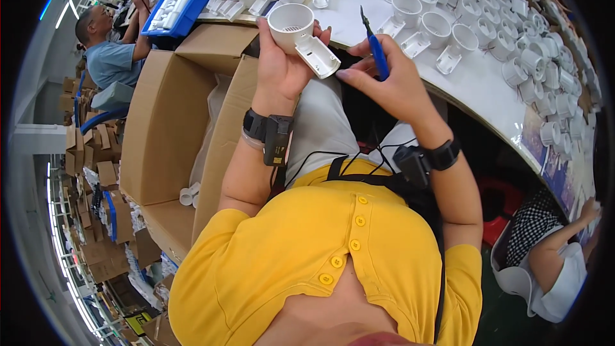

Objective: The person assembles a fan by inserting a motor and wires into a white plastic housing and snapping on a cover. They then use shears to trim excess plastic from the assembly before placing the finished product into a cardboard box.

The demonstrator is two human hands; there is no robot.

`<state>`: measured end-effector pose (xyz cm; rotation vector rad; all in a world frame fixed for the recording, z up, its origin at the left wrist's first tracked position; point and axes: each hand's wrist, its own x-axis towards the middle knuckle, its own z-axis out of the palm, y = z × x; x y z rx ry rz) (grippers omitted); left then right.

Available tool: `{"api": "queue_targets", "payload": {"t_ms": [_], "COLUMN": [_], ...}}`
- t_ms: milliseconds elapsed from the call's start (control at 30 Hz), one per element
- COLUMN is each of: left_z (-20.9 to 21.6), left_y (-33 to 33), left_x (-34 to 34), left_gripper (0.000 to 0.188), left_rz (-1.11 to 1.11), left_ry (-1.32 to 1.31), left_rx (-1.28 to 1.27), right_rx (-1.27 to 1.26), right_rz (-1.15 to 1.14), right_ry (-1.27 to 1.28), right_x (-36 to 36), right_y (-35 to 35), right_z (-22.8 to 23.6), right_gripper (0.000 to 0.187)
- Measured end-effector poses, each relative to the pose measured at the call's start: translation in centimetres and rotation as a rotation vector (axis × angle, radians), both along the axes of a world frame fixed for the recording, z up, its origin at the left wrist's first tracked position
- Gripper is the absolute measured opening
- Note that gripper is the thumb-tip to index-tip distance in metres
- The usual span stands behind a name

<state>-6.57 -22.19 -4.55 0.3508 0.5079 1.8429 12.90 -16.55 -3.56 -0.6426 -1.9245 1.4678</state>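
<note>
In my left hand [285, 67] rests a white plastic housing [291, 25], a round cup with a slotted bottom and a small open trough-shaped arm [318, 56]. My fingers wrap round the cup, its mouth facing up. Close by on the right, my right hand [392, 80] is closed round blue-handled pliers or cutters [378, 57], whose narrow dark tip [366, 19] points up and away. The right thumb and fingertips are near the end of the trough; whether they touch it I cannot tell.
Many similar white housings [435, 29] crowd the white table [359, 6]. A blue tray [157, 22] of white parts lies at the far left. Beside my left arm stands an open cardboard box [163, 134]. One person [115, 51] sits far left, another [551, 263] at right.
</note>
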Motion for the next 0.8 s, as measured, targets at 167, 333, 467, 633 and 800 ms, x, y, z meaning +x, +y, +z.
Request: {"api": "queue_targets", "payload": {"t_ms": [167,333,467,633,800], "left_z": [-1.2,-1.5,-1.9,-0.3,0.0], "left_y": [0.5,0.3,0.3,-0.5,-1.2], "left_x": [0.4,0.9,0.7,1.1,0.3], "left_gripper": [0.063,0.061,0.058,0.051,0.049], "left_rz": [-0.104,-0.161,-0.125,0.057,-0.030], "left_ry": [-0.156,-0.132,-0.046,0.219,0.243], "left_rx": [0.003,-0.003,-0.046,-0.161,-0.008], "right_rx": [0.146,0.266,0.136,-0.505,-0.941], "right_rz": [-0.047,-0.185,-0.198,-0.119,-0.004], "right_ry": [0.052,0.043,0.050,0.243,0.399], "right_x": [-1.5,-2.5,-2.6,-2.0,-2.4], "right_y": [-2.0,-2.3,-1.8,0.2,0.2], "right_z": [-0.4,-0.3,-0.7,-1.5,-2.6], "right_gripper": [0.050,0.049,0.042,0.034,0.029]}}
